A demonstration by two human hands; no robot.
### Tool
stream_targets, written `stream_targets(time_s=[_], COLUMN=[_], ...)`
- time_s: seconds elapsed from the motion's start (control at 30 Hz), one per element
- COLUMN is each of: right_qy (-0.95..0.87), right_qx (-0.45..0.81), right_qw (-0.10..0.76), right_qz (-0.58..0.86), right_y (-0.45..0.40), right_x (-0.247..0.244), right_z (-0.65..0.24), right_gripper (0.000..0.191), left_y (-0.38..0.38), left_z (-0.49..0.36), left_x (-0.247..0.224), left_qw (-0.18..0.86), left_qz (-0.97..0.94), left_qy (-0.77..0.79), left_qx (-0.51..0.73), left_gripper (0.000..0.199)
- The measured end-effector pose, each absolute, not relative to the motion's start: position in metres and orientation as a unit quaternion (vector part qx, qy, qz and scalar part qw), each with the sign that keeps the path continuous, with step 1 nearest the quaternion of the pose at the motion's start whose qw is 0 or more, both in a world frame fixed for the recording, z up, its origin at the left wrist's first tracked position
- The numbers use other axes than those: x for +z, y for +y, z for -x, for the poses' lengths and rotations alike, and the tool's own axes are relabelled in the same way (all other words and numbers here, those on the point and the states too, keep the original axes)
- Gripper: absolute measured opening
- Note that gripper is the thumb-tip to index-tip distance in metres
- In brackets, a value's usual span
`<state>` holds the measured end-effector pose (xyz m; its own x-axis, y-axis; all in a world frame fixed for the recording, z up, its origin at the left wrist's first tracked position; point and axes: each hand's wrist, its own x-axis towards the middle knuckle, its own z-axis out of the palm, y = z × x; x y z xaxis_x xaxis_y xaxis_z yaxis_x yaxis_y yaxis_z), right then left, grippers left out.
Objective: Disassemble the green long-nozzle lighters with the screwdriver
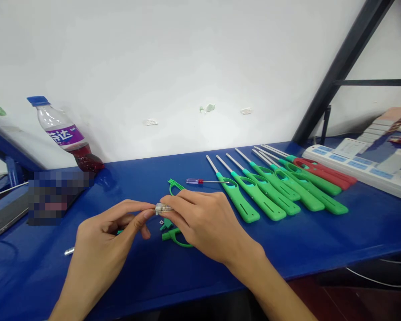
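The small clear part [162, 208] sits between two hands, just left of centre. Left hand [112, 236], at its nine o'clock, pinches one end between thumb and finger; right hand [205, 223], at three, pinches the other. Below, at five o'clock, green casing pieces [173, 236] lie on the blue table [147, 285]. Screwdriver [195, 181] at one o'clock, touching the nearest green lighter [242, 203]; bottle [68, 136] leaning at ten.

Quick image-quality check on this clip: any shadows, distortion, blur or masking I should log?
Head view: wide-angle stretch seems to tilt the soda bottle; soft shadow beside it on the pale wall; mosaic patch at left; fine detail lost on the small clear part.
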<state>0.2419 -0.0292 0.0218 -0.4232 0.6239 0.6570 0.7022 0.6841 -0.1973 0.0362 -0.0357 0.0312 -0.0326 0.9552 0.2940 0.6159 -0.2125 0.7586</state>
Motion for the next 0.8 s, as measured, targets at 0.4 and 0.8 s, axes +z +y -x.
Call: stream_targets(time_s=[0.4,0.8], right_qy=[-0.854,-0.864], right_qx=[-0.074,-0.088], right_qw=[0.352,0.34], right_qz=[0.376,0.361], right_y=[-0.0282,-0.0276], right_x=[0.0234,0.0269], right_z=[-0.2426,-0.245], right_gripper=[0.024,0.016], left_y=[-0.0387,-0.0377], left_z=[-0.0366,-0.0367], left_x=[0.0299,0.0301], left_qw=[0.19,0.189], left_qz=[-0.685,-0.692], left_qy=[0.579,0.564], left_qx=[0.399,0.41], left_gripper=[0.028,0.021])
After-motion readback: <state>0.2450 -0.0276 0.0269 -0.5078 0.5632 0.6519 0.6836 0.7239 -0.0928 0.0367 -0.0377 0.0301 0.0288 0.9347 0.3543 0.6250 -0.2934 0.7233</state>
